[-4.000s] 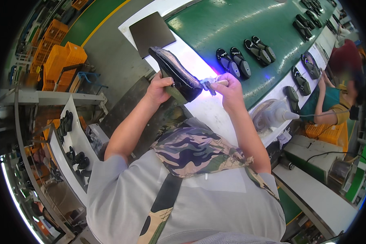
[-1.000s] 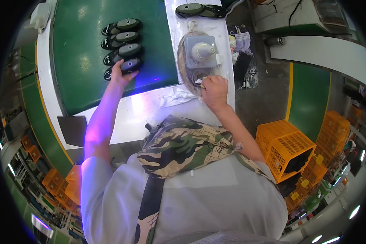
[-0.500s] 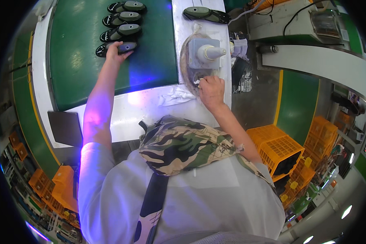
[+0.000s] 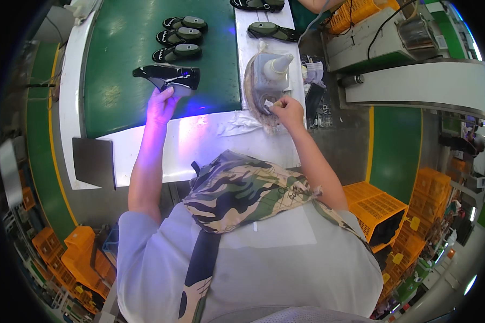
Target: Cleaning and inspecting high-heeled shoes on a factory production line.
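My left hand (image 4: pixel 161 105) grips a black shoe (image 4: pixel 167 76) and holds it over the green conveyor belt (image 4: pixel 118 91), just below three other dark shoes (image 4: pixel 179 37) lined up on the belt. My right hand (image 4: pixel 286 110) pinches a small white piece, perhaps a brush or swab, at the rim of a round dish (image 4: pixel 256 97). A white squeeze bottle (image 4: pixel 272 70) stands in that dish. Violet light falls on my left hand and on the white bench (image 4: pixel 199 140) in front of me.
A crumpled white cloth (image 4: pixel 240 125) lies on the bench beside the dish. Two more shoes (image 4: pixel 272 31) lie on the white strip farther off. A dark flat plate (image 4: pixel 94 161) sits at the bench's left end. Orange crates (image 4: pixel 380 207) stand at my right, a machine (image 4: pixel 382 37) at upper right.
My left hand has taken the black shoe off the row on the belt and drawn it toward me. My right hand stays at the dish.
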`<state>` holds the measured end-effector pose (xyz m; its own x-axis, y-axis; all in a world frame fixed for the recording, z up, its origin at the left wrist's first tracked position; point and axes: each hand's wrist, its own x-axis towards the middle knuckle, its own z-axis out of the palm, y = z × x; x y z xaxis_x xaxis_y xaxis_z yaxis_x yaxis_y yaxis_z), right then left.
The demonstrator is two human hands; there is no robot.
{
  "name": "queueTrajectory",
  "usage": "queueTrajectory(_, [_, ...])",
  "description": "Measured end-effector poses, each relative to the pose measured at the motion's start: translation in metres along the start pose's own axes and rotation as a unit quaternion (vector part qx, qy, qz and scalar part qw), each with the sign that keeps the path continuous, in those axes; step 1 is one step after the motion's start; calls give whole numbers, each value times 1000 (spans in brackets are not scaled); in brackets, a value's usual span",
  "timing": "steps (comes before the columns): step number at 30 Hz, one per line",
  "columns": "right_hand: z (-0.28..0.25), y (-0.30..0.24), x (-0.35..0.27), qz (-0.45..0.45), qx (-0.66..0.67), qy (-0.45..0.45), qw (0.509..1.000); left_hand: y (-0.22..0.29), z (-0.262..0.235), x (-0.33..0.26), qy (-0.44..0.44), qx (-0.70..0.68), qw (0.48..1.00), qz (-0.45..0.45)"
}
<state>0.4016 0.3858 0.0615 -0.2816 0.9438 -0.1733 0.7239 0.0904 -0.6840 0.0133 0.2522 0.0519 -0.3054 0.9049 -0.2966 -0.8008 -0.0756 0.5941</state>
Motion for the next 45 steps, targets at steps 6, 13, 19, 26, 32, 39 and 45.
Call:
queueTrajectory(6, [-13, 19, -5, 50, -82, 42, 995, 39, 84, -75, -147, -4, 976, 159])
queueTrajectory(13, [-1, 31, -3, 60, 5, 22, 998, 8, 76, -102, -17, -26, 988, 151])
queueTrajectory(19, [-21, 9, -3, 37, 79, 30, 996, 23, 108, -141, 43, 249, 917, 309])
queueTrajectory(26, [-37, -145, -14, -56, 456, -180, 870, 49, 137, -201, -28, 565, 668, 483])
queueTrajectory(32, [-28, -247, -55, -183, 520, -274, 788, 69, 146, -238, -111, 683, 453, 562])
queueTrajectory(39, [-1, -273, -85, -202, 532, -345, 746, 66, 136, -271, -69, 699, 438, 562])
queueTrajectory(45, [16, -275, -93, -205, 518, -358, 749, 64, 133, -280, -46, 703, 435, 561])
